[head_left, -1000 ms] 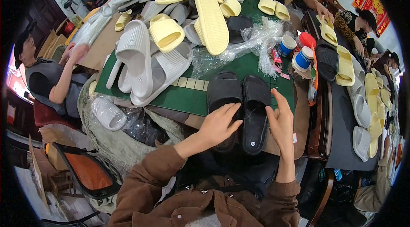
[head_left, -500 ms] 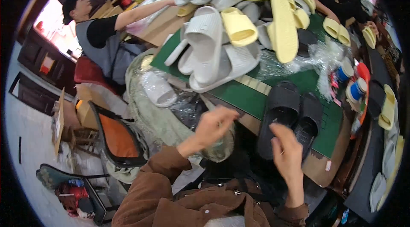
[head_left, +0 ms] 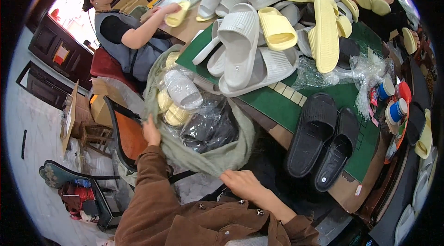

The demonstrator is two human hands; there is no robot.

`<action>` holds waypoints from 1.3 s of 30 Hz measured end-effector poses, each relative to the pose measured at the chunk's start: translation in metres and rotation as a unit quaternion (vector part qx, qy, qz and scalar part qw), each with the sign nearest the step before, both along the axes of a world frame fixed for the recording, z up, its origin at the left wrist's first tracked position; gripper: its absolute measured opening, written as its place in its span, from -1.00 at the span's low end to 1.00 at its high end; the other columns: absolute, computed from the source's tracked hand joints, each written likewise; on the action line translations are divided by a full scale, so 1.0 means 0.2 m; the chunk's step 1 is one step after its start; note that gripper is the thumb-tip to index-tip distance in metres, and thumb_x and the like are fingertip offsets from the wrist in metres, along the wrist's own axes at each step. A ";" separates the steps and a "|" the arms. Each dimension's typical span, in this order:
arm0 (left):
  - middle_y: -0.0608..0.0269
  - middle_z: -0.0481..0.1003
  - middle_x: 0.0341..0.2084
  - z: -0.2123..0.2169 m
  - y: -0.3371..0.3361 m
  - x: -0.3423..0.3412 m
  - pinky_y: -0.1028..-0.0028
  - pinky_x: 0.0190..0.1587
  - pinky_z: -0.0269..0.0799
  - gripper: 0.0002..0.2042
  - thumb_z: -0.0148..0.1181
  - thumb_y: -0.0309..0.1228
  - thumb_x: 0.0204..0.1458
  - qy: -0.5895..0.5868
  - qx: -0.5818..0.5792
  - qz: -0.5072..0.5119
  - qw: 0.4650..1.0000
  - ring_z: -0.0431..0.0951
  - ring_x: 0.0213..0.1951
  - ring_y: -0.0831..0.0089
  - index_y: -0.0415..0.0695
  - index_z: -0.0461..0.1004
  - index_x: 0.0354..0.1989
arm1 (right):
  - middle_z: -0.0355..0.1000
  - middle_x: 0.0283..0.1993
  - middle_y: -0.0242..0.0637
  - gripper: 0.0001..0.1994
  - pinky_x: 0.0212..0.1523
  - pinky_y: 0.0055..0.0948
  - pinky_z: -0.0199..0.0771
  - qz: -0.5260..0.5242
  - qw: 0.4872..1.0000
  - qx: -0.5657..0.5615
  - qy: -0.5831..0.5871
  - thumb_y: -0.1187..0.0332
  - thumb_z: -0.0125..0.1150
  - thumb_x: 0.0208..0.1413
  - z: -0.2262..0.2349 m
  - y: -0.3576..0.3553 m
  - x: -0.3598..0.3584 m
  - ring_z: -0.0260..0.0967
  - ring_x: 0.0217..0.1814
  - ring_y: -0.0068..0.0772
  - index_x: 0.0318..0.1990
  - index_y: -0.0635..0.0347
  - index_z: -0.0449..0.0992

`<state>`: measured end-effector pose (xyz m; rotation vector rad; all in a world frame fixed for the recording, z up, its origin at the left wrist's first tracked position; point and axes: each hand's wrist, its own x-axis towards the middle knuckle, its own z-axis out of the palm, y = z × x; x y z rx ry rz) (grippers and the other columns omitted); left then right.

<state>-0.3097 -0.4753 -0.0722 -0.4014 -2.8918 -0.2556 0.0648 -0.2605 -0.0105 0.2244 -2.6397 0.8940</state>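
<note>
A pale green cloth sack (head_left: 247, 142) gapes beside the table, filled with plastic-wrapped slippers. Grey wrapped slippers (head_left: 182, 89), yellow ones (head_left: 176, 115) and dark ones (head_left: 208, 128) show inside it. My right hand (head_left: 243, 184) is closed on the sack's near rim. At the sack's left side, my left hand (head_left: 151, 132) grips the rim, its fingers partly hidden. A pair of black slippers (head_left: 317, 130) lies side by side on the table's near edge, apart from both hands.
Grey slippers (head_left: 237, 31) and yellow slippers (head_left: 326, 33) are heaped on the green-topped table (head_left: 263, 107). Crumpled clear plastic (head_left: 365, 70) and blue-labelled cups (head_left: 395, 109) stand to the right. An orange-backed chair (head_left: 127, 135) is left of the sack. Two co-workers handle slippers across the table.
Both hands have moved left and down from near the black slippers to the sack's rim. The sack's mouth is spread wider, showing more slippers. The left co-worker now holds a yellow slipper.
</note>
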 end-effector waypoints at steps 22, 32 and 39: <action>0.09 0.49 -0.12 0.80 1.48 1.36 0.40 0.00 0.37 -0.69 0.02 -0.54 0.06 -0.306 0.277 -0.688 0.598 0.50 -0.06 0.28 -0.22 0.40 0.02 | 0.26 0.18 -0.15 -0.49 -0.14 -0.55 0.38 -0.311 0.700 -0.609 0.205 0.61 -0.12 0.06 0.37 0.71 0.68 0.40 -0.18 -0.51 0.25 0.26 0.18; 0.32 0.38 -0.61 0.56 1.56 1.78 0.55 -0.37 0.35 -0.66 -0.11 -0.50 0.20 -0.561 0.251 -0.607 0.504 0.45 -0.48 0.58 -0.20 0.17 0.16 | 0.40 0.00 -0.18 -0.70 -0.10 -0.59 0.46 -0.401 0.667 -0.577 0.249 0.55 0.02 0.18 0.32 0.71 0.71 0.44 -0.06 -0.42 0.08 0.33 0.35; 0.28 0.40 -0.50 0.58 1.42 1.75 0.58 -0.45 0.35 -0.80 -0.11 -0.58 0.17 -0.632 0.339 -0.523 0.461 0.42 -0.51 0.58 -0.22 0.22 -0.04 | 0.42 -0.07 -0.24 -0.74 -0.30 -0.64 0.42 -0.420 0.689 -0.555 0.201 0.56 0.02 0.14 0.28 0.66 0.65 0.46 -0.14 -0.47 0.00 0.29 0.41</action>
